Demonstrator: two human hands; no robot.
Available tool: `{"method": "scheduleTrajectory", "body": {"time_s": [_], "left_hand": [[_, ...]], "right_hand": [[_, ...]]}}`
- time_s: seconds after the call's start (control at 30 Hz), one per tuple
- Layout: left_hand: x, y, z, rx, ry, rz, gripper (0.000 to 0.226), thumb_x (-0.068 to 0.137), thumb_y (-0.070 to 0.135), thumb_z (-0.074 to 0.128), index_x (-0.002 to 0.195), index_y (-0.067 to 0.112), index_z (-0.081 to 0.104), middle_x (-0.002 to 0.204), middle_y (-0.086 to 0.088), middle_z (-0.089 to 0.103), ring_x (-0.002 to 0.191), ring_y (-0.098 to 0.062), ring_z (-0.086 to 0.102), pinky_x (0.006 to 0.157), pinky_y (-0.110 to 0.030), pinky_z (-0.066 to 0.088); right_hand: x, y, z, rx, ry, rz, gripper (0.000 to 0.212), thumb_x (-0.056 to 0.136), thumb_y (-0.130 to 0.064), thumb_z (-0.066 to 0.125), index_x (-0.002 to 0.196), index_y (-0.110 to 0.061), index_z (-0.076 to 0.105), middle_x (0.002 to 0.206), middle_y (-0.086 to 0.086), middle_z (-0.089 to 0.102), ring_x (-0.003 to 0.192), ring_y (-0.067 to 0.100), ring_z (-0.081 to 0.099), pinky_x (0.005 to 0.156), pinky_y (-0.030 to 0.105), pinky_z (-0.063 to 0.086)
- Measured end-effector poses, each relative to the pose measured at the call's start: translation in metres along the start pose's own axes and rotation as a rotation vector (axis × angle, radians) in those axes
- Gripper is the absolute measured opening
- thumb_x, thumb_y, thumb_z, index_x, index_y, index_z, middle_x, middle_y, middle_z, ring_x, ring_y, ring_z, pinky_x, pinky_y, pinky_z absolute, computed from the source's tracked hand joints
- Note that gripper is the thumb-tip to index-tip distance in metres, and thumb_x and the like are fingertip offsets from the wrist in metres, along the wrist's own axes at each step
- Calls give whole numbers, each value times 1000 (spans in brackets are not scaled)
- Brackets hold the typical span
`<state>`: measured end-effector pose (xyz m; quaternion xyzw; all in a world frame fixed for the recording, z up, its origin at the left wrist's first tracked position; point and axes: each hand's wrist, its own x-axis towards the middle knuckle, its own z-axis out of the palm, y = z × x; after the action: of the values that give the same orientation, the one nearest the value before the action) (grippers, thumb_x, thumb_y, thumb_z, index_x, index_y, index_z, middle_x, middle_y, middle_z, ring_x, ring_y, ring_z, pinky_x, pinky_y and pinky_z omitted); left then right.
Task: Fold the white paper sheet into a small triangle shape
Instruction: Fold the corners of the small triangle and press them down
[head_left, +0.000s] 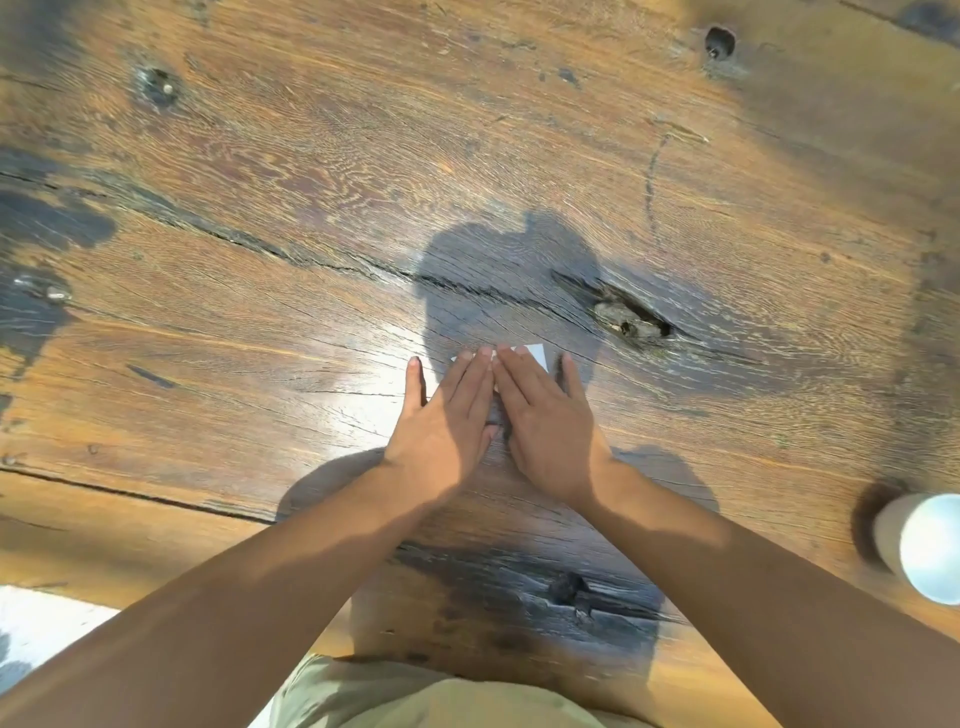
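Left hand (441, 431) and right hand (545, 431) flat on white paper sheet (537, 356), fingers together, gripping nothing. Best: press crease firmly, sweep outward, edges aligned.

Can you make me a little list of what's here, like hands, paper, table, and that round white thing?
left hand: flat, palm down on the paper
right hand: flat, palm down beside it, fingertips meeting the left's
white paper: mostly hidden under both hands, one corner shows
table: worn, cracked wooden planks
white cup: at the right edge, apart from the hands
fold shape: cannot tell
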<state>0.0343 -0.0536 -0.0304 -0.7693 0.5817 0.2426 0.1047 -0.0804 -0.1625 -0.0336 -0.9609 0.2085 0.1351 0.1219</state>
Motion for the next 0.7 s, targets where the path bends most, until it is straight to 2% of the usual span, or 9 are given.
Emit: {"method": "scheduleTrajectory", "body": {"time_s": [0.1, 0.17, 0.27, 0.3, 0.4, 0.53, 0.63, 0.7], "left_hand": [[1, 1, -1, -1, -29, -11, 67, 103, 47, 17, 153, 11, -9, 164, -3, -12, 150, -18, -9, 115, -67, 1], [0, -1, 0, -17, -29, -6, 67, 102, 48, 16, 151, 12, -14, 163, -2, -15, 150, -17, -11, 114, -67, -3], [-3, -7, 0, -59, -16, 20, 67, 102, 49, 15, 152, 13, -12, 163, -1, -17, 150, -16, -13, 115, -67, -2], [-5, -11, 2, -80, -4, 22, 67, 102, 48, 17, 153, 13, -9, 163, -1, -15, 150, -16, -12, 115, -67, -1], [-14, -20, 6, -117, 27, 20, 67, 102, 45, 23, 155, 13, -5, 164, -1, -13, 150, -15, -9, 115, -65, 3], [-23, -29, 11, -133, 23, 36, 70, 102, 40, 28, 155, 15, -8, 163, 0, -17, 150, -16, -9, 118, -63, 4], [-24, -31, 9, -166, 40, 42, 68, 100, 35, 32, 156, 17, -3, 165, 2, -11, 151, -14, -7, 118, -61, 2], [-24, -31, 9, -186, 57, 37, 68, 99, 31, 36, 156, 18, 1, 165, 4, -7, 151, -13, -4, 118, -60, 0]], "right_hand": [[-2, -2, -3, -62, 10, 8, 79, 74, -27, 74, 145, -7, 46, 153, 9, 44, 141, 25, 42, 115, 63, 18], [-6, -2, -8, -86, -32, 26, 78, 79, -27, 71, 147, -5, 41, 156, 12, 39, 143, 28, 37, 114, 65, 22], [-11, 7, -14, -153, -168, 15, 76, 97, -31, 46, 156, -6, 6, 166, 11, 4, 153, 28, 6, 117, 65, 11], [-11, 9, -15, -153, -202, 15, 74, 99, -31, 41, 156, -7, -1, 166, 10, -3, 153, 27, 0, 118, 65, 7], [-10, 12, -16, -110, -212, 53, 72, 100, -30, 36, 156, -7, -1, 166, 10, -5, 153, 26, -2, 120, 62, 1], [-13, 14, -10, -28, -190, 82, 77, 96, -34, 42, 157, -8, 3, 167, 7, 0, 153, 24, 0, 119, 59, -4], [-15, 16, -3, 4, -182, 82, 85, 93, -45, 44, 157, -9, 1, 167, 7, -3, 153, 24, -4, 119, 61, 0], [-17, 19, 2, 27, -183, 72, 90, 94, -57, 39, 157, -11, -5, 167, 5, -9, 153, 22, -10, 118, 61, 0]]}}
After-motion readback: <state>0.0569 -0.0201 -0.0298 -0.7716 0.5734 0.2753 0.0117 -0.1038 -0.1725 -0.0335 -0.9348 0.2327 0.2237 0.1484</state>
